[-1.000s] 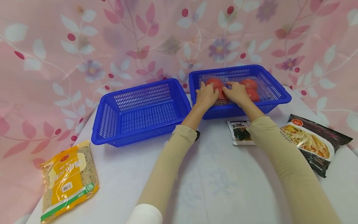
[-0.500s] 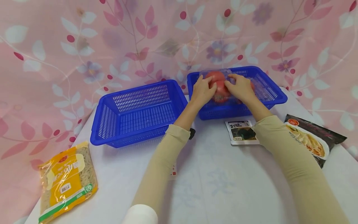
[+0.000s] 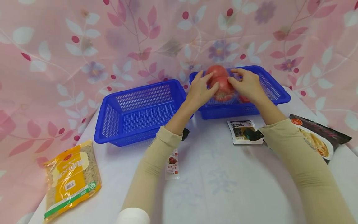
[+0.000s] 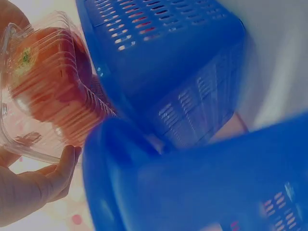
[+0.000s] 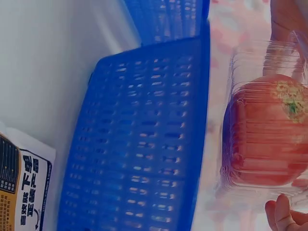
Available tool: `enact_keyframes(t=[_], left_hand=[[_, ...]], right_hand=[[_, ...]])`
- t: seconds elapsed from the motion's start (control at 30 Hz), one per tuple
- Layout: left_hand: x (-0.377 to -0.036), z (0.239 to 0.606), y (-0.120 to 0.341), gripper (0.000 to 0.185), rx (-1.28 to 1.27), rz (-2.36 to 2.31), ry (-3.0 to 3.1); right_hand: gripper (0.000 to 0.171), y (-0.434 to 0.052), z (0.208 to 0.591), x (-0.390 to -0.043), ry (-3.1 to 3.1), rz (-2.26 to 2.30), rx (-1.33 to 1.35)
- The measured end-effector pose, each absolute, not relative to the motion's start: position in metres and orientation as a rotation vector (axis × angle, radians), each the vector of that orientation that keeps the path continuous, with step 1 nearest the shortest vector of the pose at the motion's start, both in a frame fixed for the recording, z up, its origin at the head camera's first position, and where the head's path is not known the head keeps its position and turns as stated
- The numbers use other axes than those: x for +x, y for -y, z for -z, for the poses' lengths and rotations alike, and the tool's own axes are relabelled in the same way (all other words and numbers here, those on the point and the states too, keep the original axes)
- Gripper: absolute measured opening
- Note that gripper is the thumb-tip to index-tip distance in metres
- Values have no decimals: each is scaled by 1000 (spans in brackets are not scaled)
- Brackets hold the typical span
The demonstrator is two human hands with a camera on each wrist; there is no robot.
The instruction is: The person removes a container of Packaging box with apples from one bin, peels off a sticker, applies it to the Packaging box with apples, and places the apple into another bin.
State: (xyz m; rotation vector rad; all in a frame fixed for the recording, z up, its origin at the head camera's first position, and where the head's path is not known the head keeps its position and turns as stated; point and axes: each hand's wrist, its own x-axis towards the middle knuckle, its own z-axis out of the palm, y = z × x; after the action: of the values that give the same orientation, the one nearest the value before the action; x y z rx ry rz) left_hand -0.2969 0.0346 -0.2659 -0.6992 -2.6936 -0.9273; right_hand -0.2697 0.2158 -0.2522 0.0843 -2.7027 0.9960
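Both hands hold a clear plastic box of tomatoes (image 3: 222,87) between them, raised over the right blue basket (image 3: 221,112). My left hand (image 3: 199,89) grips the box's left side, thumb and fingers spread along it. On the opposite side, my right hand (image 3: 248,84) holds it with the thumb nearer me. From the left wrist, the tilted clear box (image 4: 57,86) appears beside the basket's rim. The right wrist view has the box (image 5: 264,134) apart from the basket wall (image 5: 139,139). Another tomato (image 3: 244,98) shows inside the right basket, partly hidden by my right hand.
A second blue basket (image 3: 148,119) stands to the left. A yellow grain bag (image 3: 71,180) lies at far left, a small white packet (image 3: 172,165) by the left sleeve. A flat pouch (image 3: 241,132) and a black noodle bag (image 3: 318,137) lie at right.
The box of tomatoes has risen from inside the right basket to above its rim, carried by both hands. The left forearm has shifted left, uncovering the small white packet.
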Motion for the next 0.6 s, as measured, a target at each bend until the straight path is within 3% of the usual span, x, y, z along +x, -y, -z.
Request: enact_keyframes(t=[0.6], left_hand=[[-249, 266, 17, 57, -866, 879, 2577]], right_hand=[[41, -201, 252, -227, 2554, -992, 418]])
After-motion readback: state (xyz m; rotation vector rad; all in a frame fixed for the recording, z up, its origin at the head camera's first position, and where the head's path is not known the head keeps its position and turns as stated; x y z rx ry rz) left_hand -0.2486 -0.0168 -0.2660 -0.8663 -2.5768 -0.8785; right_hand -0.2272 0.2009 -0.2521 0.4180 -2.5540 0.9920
